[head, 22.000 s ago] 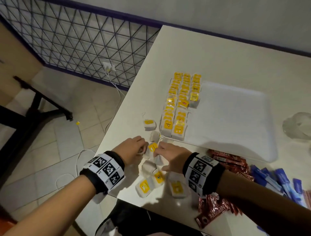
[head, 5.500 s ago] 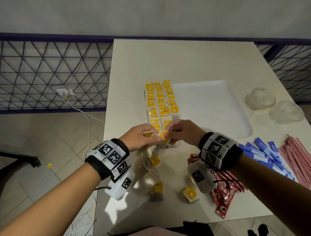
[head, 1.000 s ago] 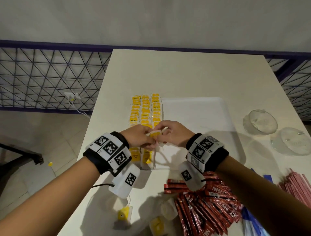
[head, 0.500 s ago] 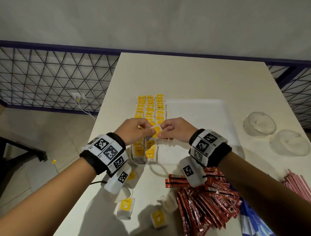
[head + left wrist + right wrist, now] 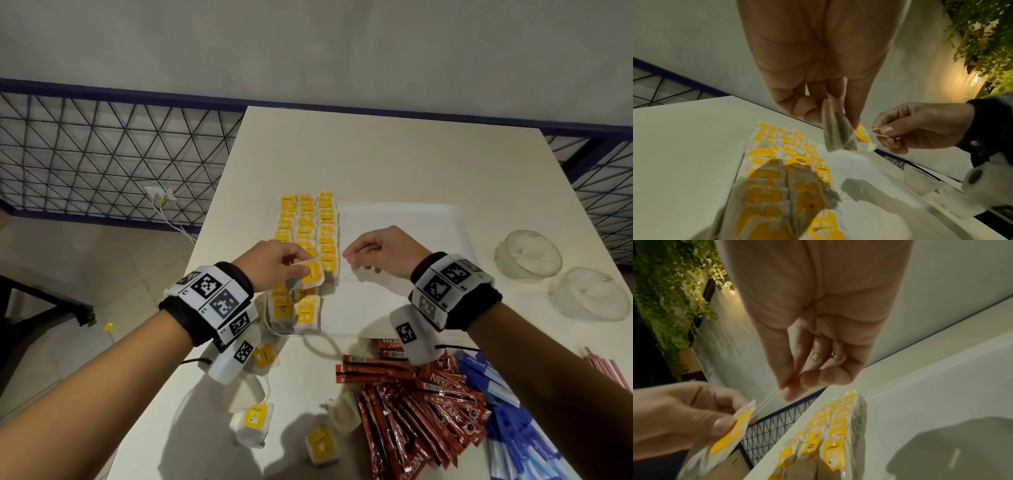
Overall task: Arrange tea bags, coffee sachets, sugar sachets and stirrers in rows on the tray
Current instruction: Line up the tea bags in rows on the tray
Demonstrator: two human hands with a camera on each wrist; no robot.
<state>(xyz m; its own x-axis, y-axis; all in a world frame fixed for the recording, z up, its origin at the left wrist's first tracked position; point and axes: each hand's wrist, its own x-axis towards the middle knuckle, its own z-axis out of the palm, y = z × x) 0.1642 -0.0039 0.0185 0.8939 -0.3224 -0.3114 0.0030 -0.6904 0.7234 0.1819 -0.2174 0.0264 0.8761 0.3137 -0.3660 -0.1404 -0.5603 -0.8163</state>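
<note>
My left hand pinches a yellow-tagged tea bag above the white tray. The same tea bag hangs from thumb and finger in the left wrist view. My right hand pinches the bag's thin string, stretched taut toward the tea bag in the left hand. Three rows of tea bags fill the tray's left side. Several loose tea bags lie on the table near me. Red coffee sachets, blue sugar sachets and pink stirrers lie at the lower right.
Two clear glass bowls stand upside down to the right of the tray. The table ends at a wire-mesh railing on the left and a wall behind. The tray's right part holds nothing.
My hands, close together over the rows half a second ago, have drawn apart. The right hand moved right, pulling the string out from the tea bag in the left hand.
</note>
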